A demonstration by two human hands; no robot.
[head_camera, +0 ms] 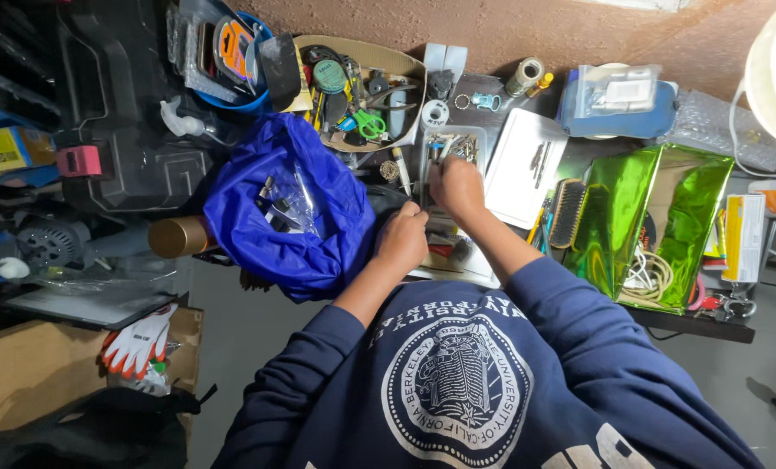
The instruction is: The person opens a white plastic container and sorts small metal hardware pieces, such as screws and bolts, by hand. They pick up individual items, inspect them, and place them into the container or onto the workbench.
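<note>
My right hand (455,185) reaches into a small clear tray of metal bits (454,144) on the cluttered bench, its fingers closed around something I cannot make out. My left hand (401,240) is curled just below and left of it, resting against a dark object at the edge of a blue plastic bag (271,208). What the left hand grips is hidden. Both forearms come out of dark blue sweatshirt sleeves.
A tan basket of scissors and tools (362,91) stands behind the bag. A white tray (524,169), a brush (567,213) and a shiny green foil bag (644,221) lie to the right. A black case (132,113) and gloves (141,343) sit at left.
</note>
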